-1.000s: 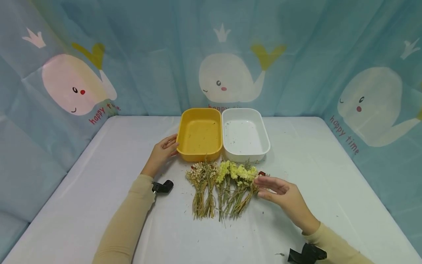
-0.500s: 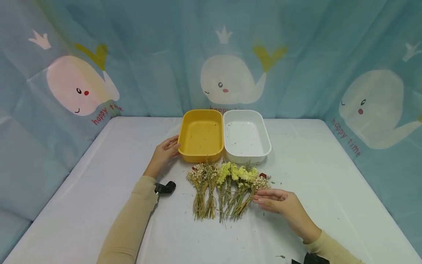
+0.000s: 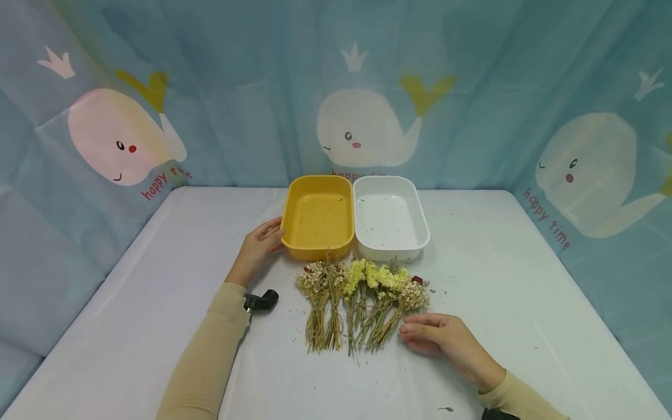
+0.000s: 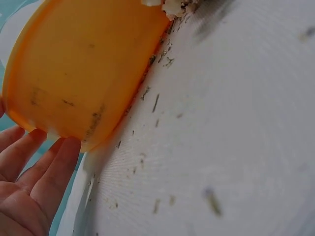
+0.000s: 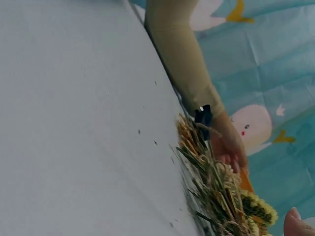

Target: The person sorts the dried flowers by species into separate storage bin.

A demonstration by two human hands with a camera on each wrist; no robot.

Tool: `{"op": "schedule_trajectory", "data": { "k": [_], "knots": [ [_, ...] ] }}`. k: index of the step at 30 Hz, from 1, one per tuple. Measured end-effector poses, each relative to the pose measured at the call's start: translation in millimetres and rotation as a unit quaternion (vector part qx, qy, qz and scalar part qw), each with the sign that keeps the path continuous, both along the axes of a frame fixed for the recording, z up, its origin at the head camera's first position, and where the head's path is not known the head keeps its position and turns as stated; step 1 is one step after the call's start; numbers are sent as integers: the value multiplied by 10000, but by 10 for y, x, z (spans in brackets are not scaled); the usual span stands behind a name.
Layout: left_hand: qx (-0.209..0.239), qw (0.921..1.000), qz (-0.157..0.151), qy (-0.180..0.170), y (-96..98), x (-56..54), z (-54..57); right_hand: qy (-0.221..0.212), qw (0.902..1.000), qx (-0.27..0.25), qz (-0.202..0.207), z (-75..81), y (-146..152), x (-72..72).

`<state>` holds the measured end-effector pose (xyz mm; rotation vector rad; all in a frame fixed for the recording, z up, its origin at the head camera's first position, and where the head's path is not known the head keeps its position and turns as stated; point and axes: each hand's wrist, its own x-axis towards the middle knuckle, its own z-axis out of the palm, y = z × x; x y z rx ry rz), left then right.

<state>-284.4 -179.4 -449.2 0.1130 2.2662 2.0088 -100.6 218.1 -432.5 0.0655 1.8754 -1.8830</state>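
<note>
My left hand (image 3: 257, 248) touches the left wall of a yellow plastic bin (image 3: 294, 248); in the left wrist view its extended fingertips (image 4: 69, 142) meet the bin wall. Several small bunches of dried flowers lie side by side in front of the bins: cream ones (image 3: 315, 277) on the left, yellow ones (image 3: 385, 277) in the middle, a cream one with a dark red bloom (image 3: 415, 294) on the right. Beside the stems of that last bunch is my right hand (image 3: 451, 344), fingers loosely bent and holding nothing. In the right wrist view only its thumb tip shows, at the lower right corner.
A white bin (image 3: 394, 252) stands against the yellow bin's right side. Bits of dried plant lie in both bins and across the white tabletop (image 3: 315, 385). Behind the table hangs a blue curtain (image 3: 252, 116) printed with whales.
My right hand has moved down toward the table's front, from the flower heads to beside the stems. The left hand stays at the yellow bin, and the bunches lie as before.
</note>
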Motion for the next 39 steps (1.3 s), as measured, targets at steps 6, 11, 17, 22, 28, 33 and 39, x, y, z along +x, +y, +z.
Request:
{"op": "schedule_trajectory", "data": {
  "k": [6,11,17,22,28,33,39],
  "knots": [
    [201,9998,-5,-9,-12,-9,-17,-366,9984,-416,120,-68,-48,-24],
    [89,9999,-20,66,-22,-2,-49,-653,9936,-910,-128,-93,-75,-26],
    [126,9999,-3,94,-37,23,-67,-811,9906,-1054,-319,-122,-111,-36],
    [205,9997,-57,135,-26,22,-57,-934,9904,-839,-581,-134,-144,-73],
    [229,9997,-35,118,-6,-2,-49,-944,9894,-723,-834,-105,-177,-135],
    [415,9991,-74,68,3,-3,-63,-1015,9889,-674,-854,-90,-208,-159],
    [344,9993,-107,57,-6,3,-69,-1014,9870,-799,-953,-97,-242,-155]
  ]
}}
